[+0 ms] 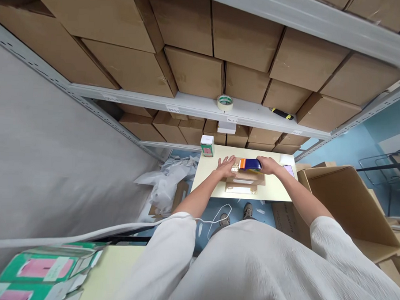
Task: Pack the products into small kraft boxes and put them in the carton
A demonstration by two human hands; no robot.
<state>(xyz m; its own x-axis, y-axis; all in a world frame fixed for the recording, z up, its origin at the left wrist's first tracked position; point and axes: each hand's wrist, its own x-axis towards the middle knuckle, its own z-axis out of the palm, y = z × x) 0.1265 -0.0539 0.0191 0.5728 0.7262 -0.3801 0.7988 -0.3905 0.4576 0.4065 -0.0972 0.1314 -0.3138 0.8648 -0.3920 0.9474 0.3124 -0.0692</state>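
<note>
A cardboard box (245,180) lies on a pale yellow table, its top crossed by a blue tape dispenser (252,164) with an orange front. My right hand (267,165) is wrapped round the rear end of that dispenser. On the box's left end rests my left hand (226,167), fingers spread, beside a shiny strip of tape (234,167). Just in front of the box is a flatter cardboard piece (241,188) with a white label. A small green and white box (207,146) stands upright behind my left hand.
Shelves packed with cardboard boxes (247,41) rise beyond the table (203,179). One shelf bears a tape roll (225,103) and a yellow-black cutter (281,113). A phone (288,170) lies at right, near a large open carton (346,209). A white cable (127,225) hangs at left.
</note>
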